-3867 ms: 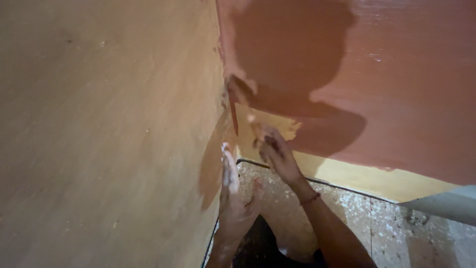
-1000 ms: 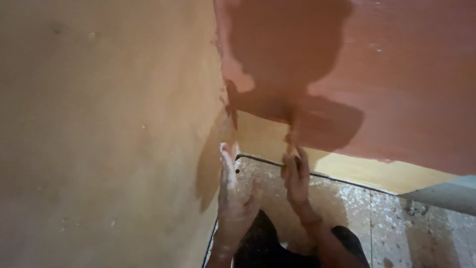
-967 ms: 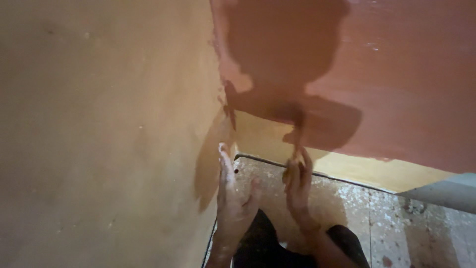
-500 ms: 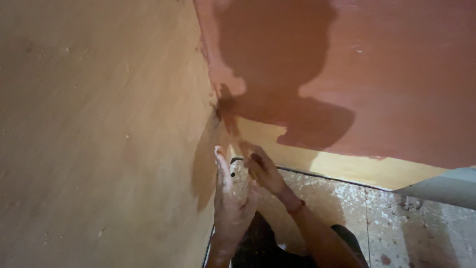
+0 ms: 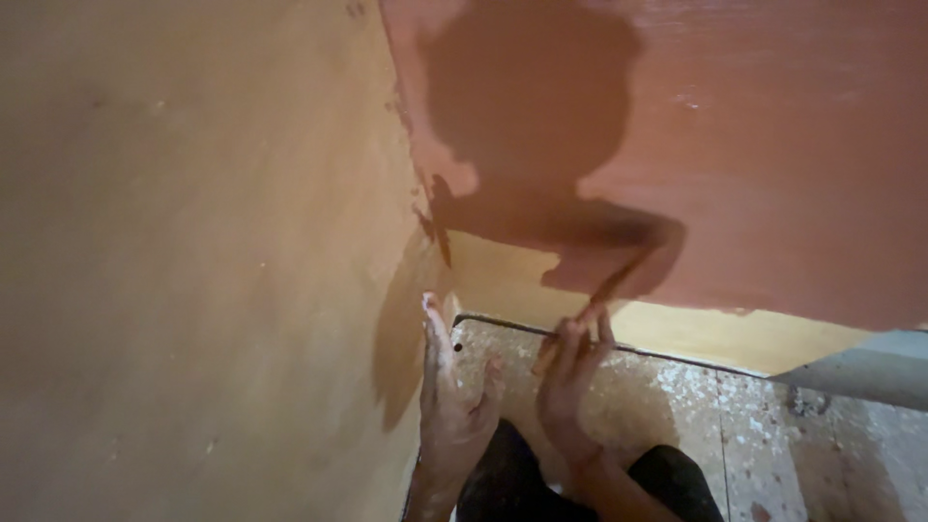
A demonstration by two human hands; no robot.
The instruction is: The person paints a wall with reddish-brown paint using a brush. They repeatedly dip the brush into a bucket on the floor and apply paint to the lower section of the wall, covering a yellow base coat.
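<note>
Head view, looking down into a corner of a room. The right hand (image 5: 570, 372) is low by the bottom of the wall, with its fingers curled close around a thin brush (image 5: 604, 290). The brush is blurry, but its tip seems to touch the wall right where the red paint (image 5: 773, 174) meets the yellow strip (image 5: 696, 329). The left hand (image 5: 449, 387) is just beside it. It is open and flat, fingers straight and together, pressed against the tan wall (image 5: 193, 271) on the left side. It holds nothing. White specks are on its skin.

The two hands are near each other but do not touch. Under them is a speckled floor (image 5: 677, 416), white and grey with little dots. A dark line runs along where the floor meets the yellow strip. The red paint covers most of the wall on the right, and its lower edge is wavy. A dark shadow (image 5: 532, 116) of the person falls on the red paint. At the far right is a grey slanted ledge (image 5: 860, 372).
</note>
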